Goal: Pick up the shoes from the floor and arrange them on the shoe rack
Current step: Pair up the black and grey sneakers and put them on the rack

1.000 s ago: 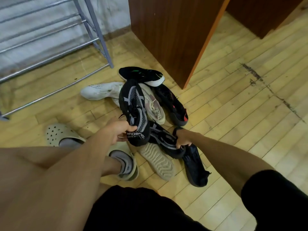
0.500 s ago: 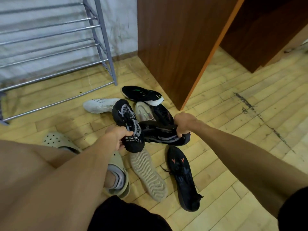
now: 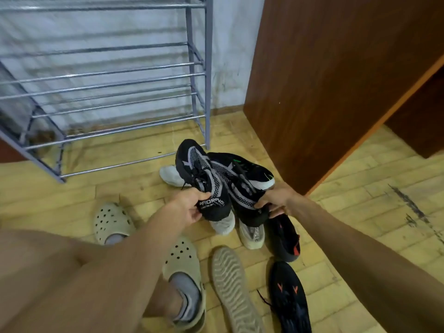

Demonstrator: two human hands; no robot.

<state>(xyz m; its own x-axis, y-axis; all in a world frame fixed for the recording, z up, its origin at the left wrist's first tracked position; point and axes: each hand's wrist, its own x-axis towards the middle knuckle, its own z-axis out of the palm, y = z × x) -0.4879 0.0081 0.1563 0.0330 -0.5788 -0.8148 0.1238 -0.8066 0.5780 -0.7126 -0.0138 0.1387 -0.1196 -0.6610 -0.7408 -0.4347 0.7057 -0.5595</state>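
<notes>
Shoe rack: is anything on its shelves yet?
The shoe rack shows only bare metal bars on every visible tier. Both black-and-grey sneakers, one in the left hand and one in the right hand, are held in front of it. Its top and left end are out of frame.

A dark brown wooden cabinet (image 3: 336, 80) stands on the yellow wood-block floor (image 3: 360, 212) against a scuffed white wall (image 3: 230, 56).

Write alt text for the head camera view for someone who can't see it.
Two bare hands, left and right, each hold a black and grey knit sneaker by the heel, left sneaker, right sneaker, toes toward an empty metal shoe rack. More shoes lie scattered on the wooden floor below.
</notes>
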